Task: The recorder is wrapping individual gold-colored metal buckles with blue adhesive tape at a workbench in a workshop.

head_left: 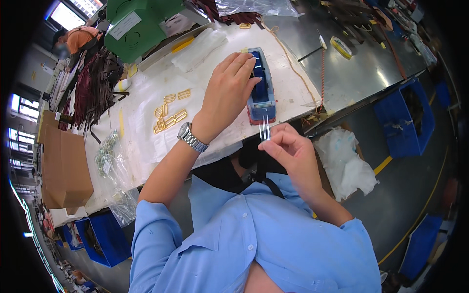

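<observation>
While fingertips of the right hand [294, 152] are pinched on a clear strip [265, 130], a blue tape dispenser [264, 91] on the table [289, 99] is partly covered by the left hand [227, 90], whose grip cannot be told; gold buckles [169, 121] are scattered nearby.

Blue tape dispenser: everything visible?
Long, blue, plastic-looking tape dispenser with paler rim, dark-blue middle, reddish lower edge. It stands on the white tabletop near the front edge, lengthwise toward the person. The bare left hand covers its far-left part. A thin clear strip in the bare right hand is by its near end; attachment unclear.
</observation>
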Motion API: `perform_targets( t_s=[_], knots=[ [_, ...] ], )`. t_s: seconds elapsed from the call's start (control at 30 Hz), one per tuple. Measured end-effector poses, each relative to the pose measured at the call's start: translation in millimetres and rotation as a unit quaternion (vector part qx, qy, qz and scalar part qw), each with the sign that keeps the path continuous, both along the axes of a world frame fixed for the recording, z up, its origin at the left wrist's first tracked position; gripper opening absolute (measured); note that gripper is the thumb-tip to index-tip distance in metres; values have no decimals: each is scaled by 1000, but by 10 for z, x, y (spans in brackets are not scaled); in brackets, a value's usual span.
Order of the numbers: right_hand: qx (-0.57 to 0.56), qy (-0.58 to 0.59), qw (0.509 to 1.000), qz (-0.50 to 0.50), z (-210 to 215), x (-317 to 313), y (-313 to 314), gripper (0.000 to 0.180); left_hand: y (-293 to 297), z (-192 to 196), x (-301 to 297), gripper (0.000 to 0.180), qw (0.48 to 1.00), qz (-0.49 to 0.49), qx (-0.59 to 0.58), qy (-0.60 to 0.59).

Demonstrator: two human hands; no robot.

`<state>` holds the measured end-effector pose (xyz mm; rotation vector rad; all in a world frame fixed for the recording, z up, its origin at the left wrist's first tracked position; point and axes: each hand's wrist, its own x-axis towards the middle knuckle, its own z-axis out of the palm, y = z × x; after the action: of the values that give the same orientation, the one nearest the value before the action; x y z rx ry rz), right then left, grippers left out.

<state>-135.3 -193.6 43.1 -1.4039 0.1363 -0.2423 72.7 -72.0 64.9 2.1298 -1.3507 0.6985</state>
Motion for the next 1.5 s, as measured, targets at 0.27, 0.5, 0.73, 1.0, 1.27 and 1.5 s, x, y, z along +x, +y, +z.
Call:
perform_targets(
  t_s=[0.27, 0.5, 0.73, 1.0, 1.27, 1.5],
  knots=[
    [-50, 140, 988, 50, -1041, -457, 84, 15, -79, -12, 126, 46, 1000, 11, 14, -3],
    [-19, 100, 993, 60, -885, -480, 197, 12, 209, -3, 126, 44, 996, 35, -65, 51],
    [71, 143, 981, 108, -676, -563, 122, 14, 1583, 92, 139, 15, 965, 184, 29, 185],
    [88, 131, 984, 77, -617, -602, 182, 14, 1828, -339, 124, 10, 968, 122, 202, 86],
    [121, 108, 986, 28, -564, -627, 327, 15, 1858, -425, 320, 10, 943, 158, 181, 229],
    [147, 98, 983, 50, -627, -658, 322, 17, 1893, -163, 286, 8, 865, 111, 1, 489]
  ],
)
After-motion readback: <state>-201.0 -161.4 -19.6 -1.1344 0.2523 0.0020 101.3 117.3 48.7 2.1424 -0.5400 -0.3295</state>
